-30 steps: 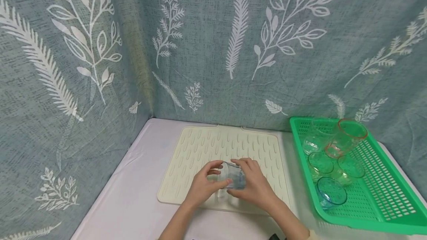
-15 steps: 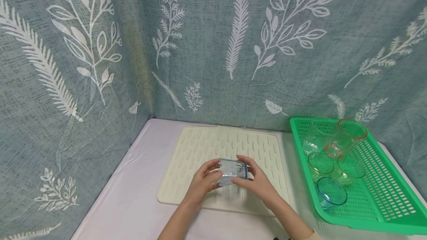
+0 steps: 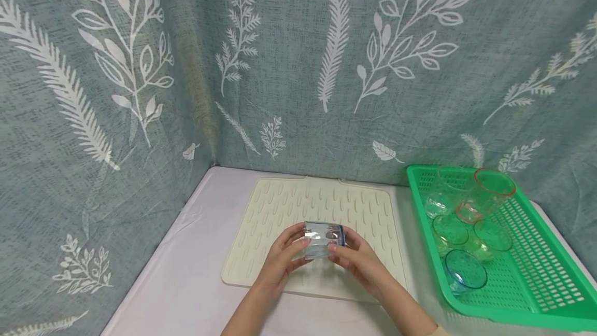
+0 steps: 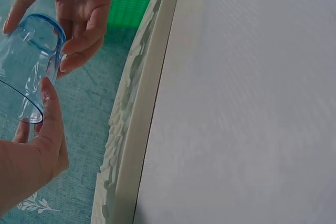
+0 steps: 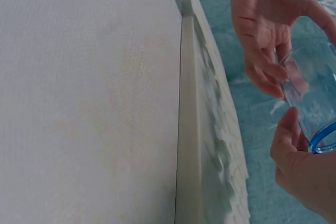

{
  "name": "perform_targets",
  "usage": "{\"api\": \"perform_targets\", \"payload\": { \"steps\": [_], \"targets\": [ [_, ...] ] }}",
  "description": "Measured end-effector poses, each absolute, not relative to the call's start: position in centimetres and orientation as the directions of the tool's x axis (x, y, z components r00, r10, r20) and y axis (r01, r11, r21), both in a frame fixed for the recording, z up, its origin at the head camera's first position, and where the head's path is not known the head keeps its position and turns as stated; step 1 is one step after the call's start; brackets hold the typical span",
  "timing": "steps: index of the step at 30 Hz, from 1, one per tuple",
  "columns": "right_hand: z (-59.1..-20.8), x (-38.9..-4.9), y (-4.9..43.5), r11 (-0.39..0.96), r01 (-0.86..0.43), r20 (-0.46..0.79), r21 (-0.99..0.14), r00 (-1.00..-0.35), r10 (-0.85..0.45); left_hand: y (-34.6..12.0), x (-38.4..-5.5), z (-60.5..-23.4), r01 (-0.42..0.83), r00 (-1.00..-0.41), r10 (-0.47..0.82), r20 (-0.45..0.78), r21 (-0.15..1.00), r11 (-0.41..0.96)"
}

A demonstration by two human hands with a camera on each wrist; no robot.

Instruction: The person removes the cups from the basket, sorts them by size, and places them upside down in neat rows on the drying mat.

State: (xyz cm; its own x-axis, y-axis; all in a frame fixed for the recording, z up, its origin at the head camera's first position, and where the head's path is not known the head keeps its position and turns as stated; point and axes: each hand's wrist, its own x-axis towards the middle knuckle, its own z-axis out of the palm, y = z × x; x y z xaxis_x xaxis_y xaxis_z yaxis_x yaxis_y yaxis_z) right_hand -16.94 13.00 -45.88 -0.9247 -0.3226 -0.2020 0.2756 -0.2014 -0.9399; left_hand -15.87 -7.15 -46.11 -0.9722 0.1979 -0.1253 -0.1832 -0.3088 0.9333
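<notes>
Since half a second ago, the right hand [image 3: 366,261] has shifted on the blue-ringed tumbler [image 3: 319,240]: in the head view its fingers, then at the top edge, now show behind the glass, with the thumb on the near side. The left hand [image 3: 282,258] has stayed at the opposite end. Each grip is curled around the glass, which lies sideways between the two hands, above the cream draining mat [image 3: 322,196]. That mat rests on the white tabletop [image 3: 186,242], in front of the leaf-print curtain [image 3: 289,66]. Right of the mat I see a green basket [image 3: 536,320]; in it a tall clear glass [image 3: 438,205] stands beside a red-rimmed glass [image 3: 485,198] at the far end, then two short tumblers [image 3: 450,231], then a blue glass [image 3: 466,271] nearest the front.

From the left wrist, the tumbler's thick blue ring sits at the right hand's end, and a thin dark rim line curves near the left fingers.

From the right wrist, the frame edge cuts off part of the tumbler; the left fingers touch its far end, the right hand holds the ringed one.
</notes>
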Motion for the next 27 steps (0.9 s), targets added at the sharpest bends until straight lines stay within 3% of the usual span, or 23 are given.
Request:
{"api": "perform_targets", "payload": {
  "steps": [7,12,16,22,27],
  "targets": [
    [-45.8,-16.8,12.7,-0.222,0.272,-0.199,-0.936,-0.932,-0.304,-7.8,-16.0,-46.4,-0.131,-0.974,0.214,-0.081,0.964,-0.231],
    [-45.6,-16.9,12.3,-0.188,0.249,-0.192,-0.95,-0.942,-0.276,-9.1,-16.2,-46.4,-0.042,-0.966,0.26,-0.021,0.996,-0.074],
    [-45.5,-17.0,12.1,-0.137,0.23,-0.19,-0.964,-0.949,-0.253,-10.8,-16.4,-46.4,0.06,-0.962,0.272,0.024,0.99,0.126],
    [-45.5,-17.2,12.2,-0.111,0.222,-0.194,-0.969,-0.956,-0.221,-14.9,-17.1,-46.6,0.2,-0.967,0.239,0.087,0.84,0.504],
    [-45.5,-17.4,12.3,-0.098,0.216,-0.191,-0.971,-0.957,-0.218,-18.3,-17.7,-47.1,0.224,-0.956,0.291,0.039,0.736,0.639]
  ]
}}
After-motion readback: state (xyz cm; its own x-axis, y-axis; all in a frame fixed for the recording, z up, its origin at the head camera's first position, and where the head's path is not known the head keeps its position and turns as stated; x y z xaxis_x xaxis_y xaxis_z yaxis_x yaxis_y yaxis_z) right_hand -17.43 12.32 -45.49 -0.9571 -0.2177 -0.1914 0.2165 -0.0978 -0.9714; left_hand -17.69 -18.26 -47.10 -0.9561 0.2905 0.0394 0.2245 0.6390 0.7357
